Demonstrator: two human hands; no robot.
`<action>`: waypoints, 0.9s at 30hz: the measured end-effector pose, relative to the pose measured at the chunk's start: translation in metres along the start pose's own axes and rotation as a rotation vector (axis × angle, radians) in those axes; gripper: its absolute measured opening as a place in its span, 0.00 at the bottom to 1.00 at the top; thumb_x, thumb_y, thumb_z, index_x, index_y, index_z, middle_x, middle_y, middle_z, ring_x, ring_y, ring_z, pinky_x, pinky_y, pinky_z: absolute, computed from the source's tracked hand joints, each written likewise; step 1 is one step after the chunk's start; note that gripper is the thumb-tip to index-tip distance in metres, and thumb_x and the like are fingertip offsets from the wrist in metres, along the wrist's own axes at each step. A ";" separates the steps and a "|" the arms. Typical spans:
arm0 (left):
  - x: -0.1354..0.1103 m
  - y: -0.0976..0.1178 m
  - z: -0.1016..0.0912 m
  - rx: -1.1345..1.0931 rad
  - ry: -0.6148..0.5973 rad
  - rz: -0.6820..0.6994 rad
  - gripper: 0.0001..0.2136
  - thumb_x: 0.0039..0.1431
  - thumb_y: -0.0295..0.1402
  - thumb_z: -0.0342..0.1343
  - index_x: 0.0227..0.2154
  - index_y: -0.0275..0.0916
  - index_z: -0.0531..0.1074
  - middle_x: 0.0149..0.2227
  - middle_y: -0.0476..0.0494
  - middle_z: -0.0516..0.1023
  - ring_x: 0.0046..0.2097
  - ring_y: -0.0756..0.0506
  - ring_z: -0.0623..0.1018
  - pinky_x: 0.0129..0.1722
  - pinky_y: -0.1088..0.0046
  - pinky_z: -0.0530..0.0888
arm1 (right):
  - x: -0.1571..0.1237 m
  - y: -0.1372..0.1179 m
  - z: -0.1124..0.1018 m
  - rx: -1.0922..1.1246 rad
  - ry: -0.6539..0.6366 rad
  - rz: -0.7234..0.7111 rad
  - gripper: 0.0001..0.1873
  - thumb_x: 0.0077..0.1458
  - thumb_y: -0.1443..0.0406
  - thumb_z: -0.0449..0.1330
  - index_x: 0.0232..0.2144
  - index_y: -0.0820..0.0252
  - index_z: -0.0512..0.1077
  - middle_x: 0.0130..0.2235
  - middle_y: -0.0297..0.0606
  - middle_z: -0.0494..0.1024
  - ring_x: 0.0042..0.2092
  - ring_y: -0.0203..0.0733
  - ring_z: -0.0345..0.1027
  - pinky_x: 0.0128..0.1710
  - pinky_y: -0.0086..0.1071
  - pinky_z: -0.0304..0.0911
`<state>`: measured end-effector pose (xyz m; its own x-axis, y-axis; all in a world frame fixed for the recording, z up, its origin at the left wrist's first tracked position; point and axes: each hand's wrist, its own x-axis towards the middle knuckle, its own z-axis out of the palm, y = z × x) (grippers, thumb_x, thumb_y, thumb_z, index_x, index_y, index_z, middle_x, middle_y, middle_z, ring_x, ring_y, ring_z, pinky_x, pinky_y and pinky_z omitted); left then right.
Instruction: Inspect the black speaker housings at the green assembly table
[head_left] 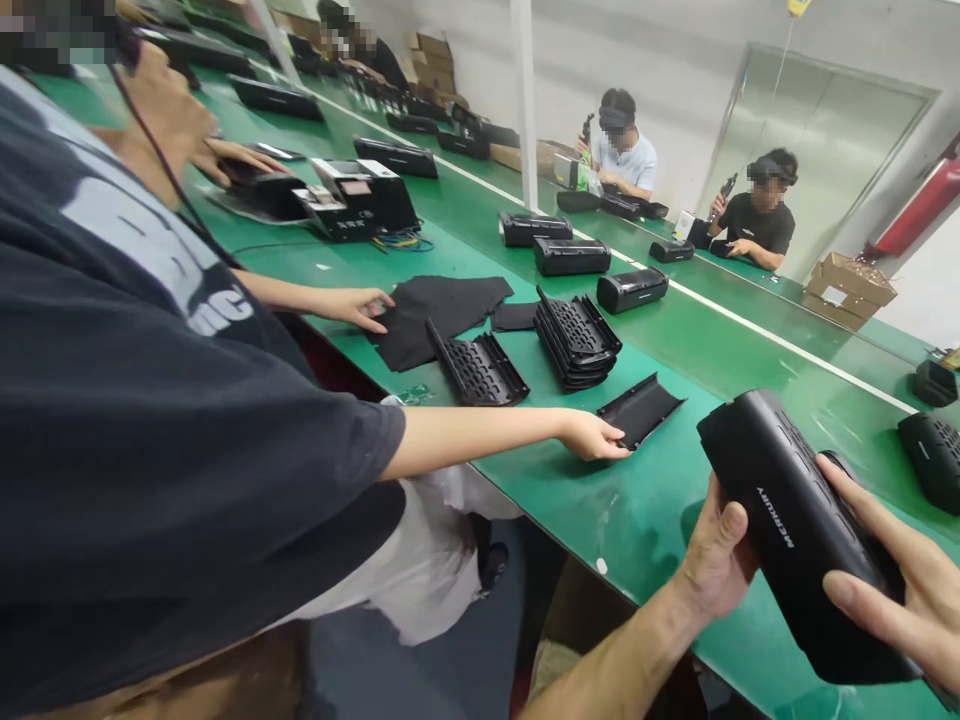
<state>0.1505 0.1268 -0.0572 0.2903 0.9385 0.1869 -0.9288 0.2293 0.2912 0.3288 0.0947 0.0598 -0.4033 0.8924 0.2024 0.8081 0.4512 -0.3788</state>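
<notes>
Housing [780, 500], oblong black plastic marked MERKURY, held tilted at near right, over glossy green table [570, 500]. Left hand [716, 560] grips left side, thumb on casing; right hand [900, 575] spans right side, fingers wide around it. Farther left: co-worker's hand [595, 436] on curved black panel [643, 408]; stack of perforated black plastic shells [577, 345] beyond.

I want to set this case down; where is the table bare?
Bare: beyond your case, along the white line, from the row of three cases to the right-edge case. Crowded: around stacked grilles, loose grille and black sheets.
</notes>
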 end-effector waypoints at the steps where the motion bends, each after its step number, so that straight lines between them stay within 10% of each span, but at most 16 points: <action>1: 0.003 0.003 0.000 0.015 -0.010 -0.017 0.46 0.49 0.51 0.78 0.69 0.51 0.67 0.63 0.37 0.79 0.66 0.28 0.76 0.67 0.45 0.70 | 0.002 0.003 -0.004 0.042 -0.038 0.040 0.43 0.68 0.45 0.59 0.78 0.37 0.51 0.74 0.38 0.64 0.69 0.68 0.67 0.59 0.59 0.74; 5: 0.016 0.019 0.004 0.099 0.004 -0.014 0.48 0.46 0.47 0.80 0.70 0.47 0.66 0.60 0.36 0.82 0.63 0.27 0.78 0.66 0.44 0.71 | 0.001 0.013 -0.011 0.202 -0.056 0.150 0.45 0.65 0.41 0.63 0.77 0.37 0.55 0.76 0.39 0.61 0.71 0.68 0.64 0.66 0.60 0.68; 11: 0.035 0.025 0.019 0.191 0.076 0.112 0.46 0.48 0.46 0.78 0.70 0.51 0.65 0.62 0.40 0.80 0.66 0.30 0.76 0.68 0.47 0.70 | -0.019 0.012 0.060 0.352 0.544 0.168 0.64 0.55 0.35 0.69 0.80 0.43 0.40 0.78 0.50 0.50 0.76 0.71 0.50 0.71 0.65 0.58; 15: 0.041 0.017 0.025 0.304 0.038 0.091 0.45 0.51 0.48 0.76 0.71 0.52 0.64 0.65 0.39 0.78 0.70 0.29 0.72 0.69 0.46 0.69 | -0.012 0.018 0.090 0.253 0.860 0.081 0.50 0.57 0.47 0.73 0.73 0.48 0.55 0.71 0.52 0.63 0.71 0.69 0.60 0.68 0.67 0.59; 22: 0.087 0.095 0.034 0.908 -0.217 0.189 0.58 0.41 0.52 0.80 0.75 0.64 0.54 0.79 0.43 0.54 0.76 0.26 0.60 0.73 0.42 0.60 | -0.036 0.044 0.039 0.367 0.799 0.124 0.46 0.55 0.43 0.72 0.67 0.50 0.62 0.68 0.49 0.69 0.68 0.65 0.66 0.66 0.53 0.64; 27: 0.095 0.128 0.081 1.290 -0.428 0.080 0.45 0.46 0.52 0.76 0.68 0.54 0.69 0.70 0.40 0.71 0.63 0.23 0.74 0.68 0.43 0.69 | -0.044 0.050 0.011 0.505 0.742 0.064 0.45 0.53 0.44 0.75 0.66 0.44 0.63 0.70 0.43 0.66 0.70 0.60 0.63 0.70 0.50 0.61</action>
<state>0.0774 0.2242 0.0740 0.5134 0.7309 0.4498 -0.1408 -0.4453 0.8843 0.3823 0.0776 0.0218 0.1582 0.7587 0.6319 0.4637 0.5079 -0.7260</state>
